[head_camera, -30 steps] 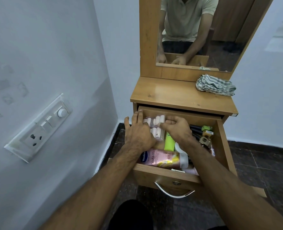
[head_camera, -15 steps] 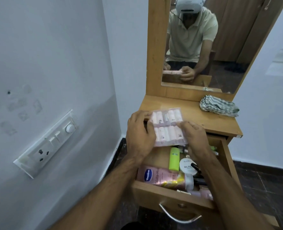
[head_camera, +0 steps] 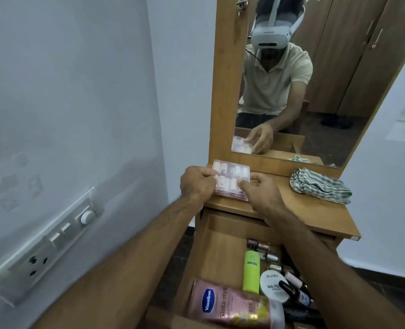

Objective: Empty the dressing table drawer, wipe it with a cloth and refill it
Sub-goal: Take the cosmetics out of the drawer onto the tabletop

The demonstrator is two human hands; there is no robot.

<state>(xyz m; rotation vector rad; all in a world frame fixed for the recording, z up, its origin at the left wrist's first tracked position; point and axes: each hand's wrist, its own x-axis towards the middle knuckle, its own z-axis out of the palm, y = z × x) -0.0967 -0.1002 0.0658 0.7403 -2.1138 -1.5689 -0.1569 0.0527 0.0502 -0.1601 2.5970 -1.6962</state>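
Drawer: open wooden drawer [head_camera: 217, 252] holds pink Vaseline lotion tube [head_camera: 230, 302], lime-green bottle [head_camera: 251, 271], white round jar [head_camera: 274, 289].
Hands: left hand [head_camera: 196, 185] and right hand [head_camera: 262, 193] both pinch clear compartmented plastic box [head_camera: 231, 180] above drawer, on tabletop [head_camera: 315, 214].

1. Clear box of pale capsules [head_camera: 231, 184]: 1, on table.
2. Striped cloth [head_camera: 320, 186]: 1.
3. Pink lotion tube [head_camera: 230, 302]: 1, in drawer.
4. Green tube [head_camera: 251, 271]: 1.
5. White round jar [head_camera: 274, 284]: 1.
6. Small bottles at 3 o'clock: uncountable.

tabletop [head_camera: 291, 210]: matt wood | box [head_camera: 231, 179]: clear glossy plastic | cloth [head_camera: 320, 186]: striped woven
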